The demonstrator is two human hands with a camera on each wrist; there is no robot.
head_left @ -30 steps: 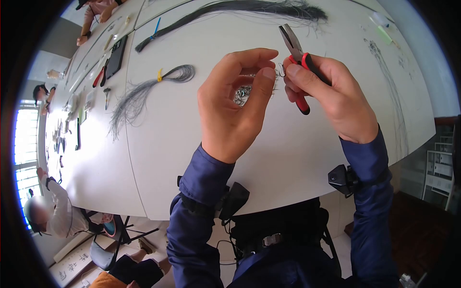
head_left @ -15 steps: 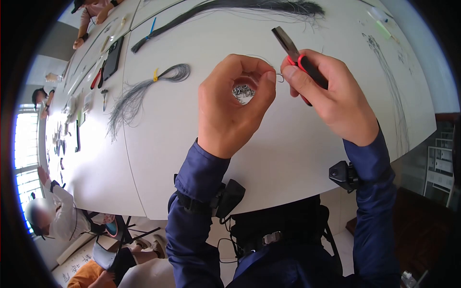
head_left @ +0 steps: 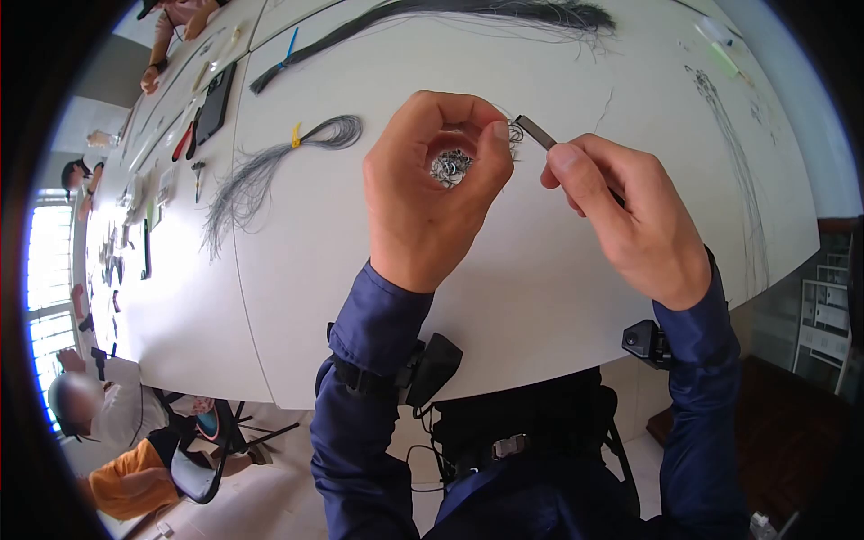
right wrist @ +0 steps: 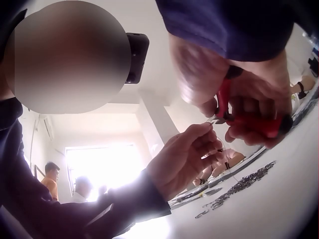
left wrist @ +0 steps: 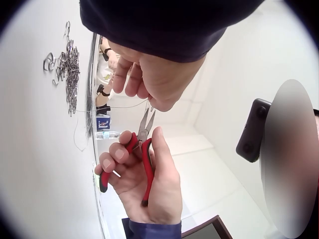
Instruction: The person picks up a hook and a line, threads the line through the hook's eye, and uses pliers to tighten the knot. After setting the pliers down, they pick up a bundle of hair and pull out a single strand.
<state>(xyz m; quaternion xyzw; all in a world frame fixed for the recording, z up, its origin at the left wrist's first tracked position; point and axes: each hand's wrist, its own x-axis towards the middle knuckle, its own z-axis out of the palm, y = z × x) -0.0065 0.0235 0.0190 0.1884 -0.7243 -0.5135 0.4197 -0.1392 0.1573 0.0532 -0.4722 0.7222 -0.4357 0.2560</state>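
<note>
My left hand (head_left: 432,189) pinches a small wire ring (head_left: 515,133) between thumb and forefinger, above a pile of metal rings (head_left: 451,167) on the table. From the ring a thin wire trails off in the left wrist view. Red-handled pliers (left wrist: 148,164) lie in my right hand (head_left: 634,211), its fingers and thumb curled round the handles. The plier jaws are slightly parted and point at the left fingertips, close to the ring. Whether they touch it I cannot tell.
On the white table (head_left: 360,297) lie a grey wire bundle with a yellow tie (head_left: 295,137), a long dark bundle (head_left: 432,11), loose strands (head_left: 733,148) at the right, and a black phone (head_left: 216,103) beside other pliers (head_left: 186,139). Several people sit at the left.
My right hand has turned the pliers from pointing up and away to pointing at the left fingertips, and moved slightly down. The left hand keeps its pinch.
</note>
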